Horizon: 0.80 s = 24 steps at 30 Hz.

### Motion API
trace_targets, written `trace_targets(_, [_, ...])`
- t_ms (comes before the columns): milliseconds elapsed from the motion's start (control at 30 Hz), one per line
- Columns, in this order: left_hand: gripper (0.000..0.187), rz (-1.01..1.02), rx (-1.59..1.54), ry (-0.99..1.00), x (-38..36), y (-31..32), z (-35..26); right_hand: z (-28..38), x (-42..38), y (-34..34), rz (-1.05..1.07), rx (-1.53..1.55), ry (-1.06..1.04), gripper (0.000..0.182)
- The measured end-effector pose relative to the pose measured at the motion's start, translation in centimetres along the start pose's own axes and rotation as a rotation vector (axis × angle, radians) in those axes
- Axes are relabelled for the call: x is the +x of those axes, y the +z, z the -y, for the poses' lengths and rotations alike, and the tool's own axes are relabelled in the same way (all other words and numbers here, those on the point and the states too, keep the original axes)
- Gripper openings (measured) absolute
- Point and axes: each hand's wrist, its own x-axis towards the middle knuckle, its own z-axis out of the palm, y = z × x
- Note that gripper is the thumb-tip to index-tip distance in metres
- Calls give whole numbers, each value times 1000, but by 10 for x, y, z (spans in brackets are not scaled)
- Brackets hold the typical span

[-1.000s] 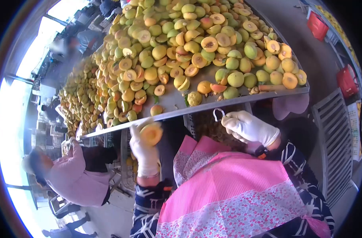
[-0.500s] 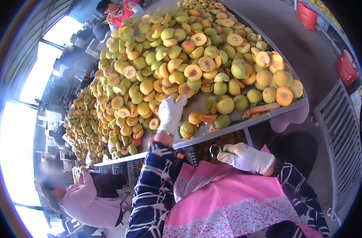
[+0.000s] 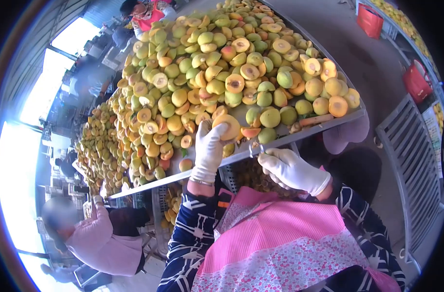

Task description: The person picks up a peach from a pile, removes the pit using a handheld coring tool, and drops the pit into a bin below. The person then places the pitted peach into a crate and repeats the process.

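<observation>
My left hand (image 3: 207,152), in a white glove, grips a halved peach (image 3: 227,127) between thumb and fingers, its yellow cut face showing. It is raised over the near edge of the table. Closed around a small tool with a metal ring-shaped end (image 3: 255,149), my gloved right hand (image 3: 296,171) is just right of the peach half and apart from it. Its fingers cover the tool's handle. Beyond both hands spreads a large heap of halved peaches (image 3: 183,65), green to yellow, several with stones in their cut faces.
A metal rim (image 3: 300,137) borders the table in front of me. Below it are crates of fruit pieces (image 3: 170,207). A co-worker in a pale pink top (image 3: 102,243) is at the left, another person in a red apron (image 3: 148,18) at the far side. A grey slatted rack (image 3: 411,180) stands right.
My left hand has lifted a peach half from the heap and drawn it nearer. My right hand has risen with the ring tool toward it.
</observation>
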Motion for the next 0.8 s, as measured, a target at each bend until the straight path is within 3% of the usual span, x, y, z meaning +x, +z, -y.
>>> trace_targets(67, [61,109,-170,122,-39,17,-5,11,1,20,8,-19,-118,33])
trace_targets(133, [68,194,-313,74,-75,30,-21,3,4,35,-54,-129,-283,32])
trace_targets(200, [57,236,-409,91,-86,27,-16,-7,6,48,-138,-240,-433,32])
trace_targets(267, [51,195,-588,24,-104,31,-16,-3,0,56,-151,-316,-430,32])
trace_targets(300, [54,136,-575,45,-111,38,-21,-2,-3,59,-164,-349,-429,33])
trace_targets(367, [51,98,-498,129,-114,37,-18,-9,-2,65,-242,-549,-719,34])
trace_targets(433, [49,21,-343,207,-119,39,-19,-13,-3,71,-206,-495,-722,36])
trace_targets(500, [47,-95,-109,277,-126,44,-25,-10,-6,75,-70,-223,-450,39])
trace_targets(600, [60,-178,44,334,-127,46,-20,10,-23,84,70,67,-82,43])
trace_targets(667, [60,-171,56,341,-131,48,-23,7,-23,86,64,63,-116,46])
trace_targets(800, [59,-170,90,355,-132,47,-20,26,-31,77,166,-6,61,48])
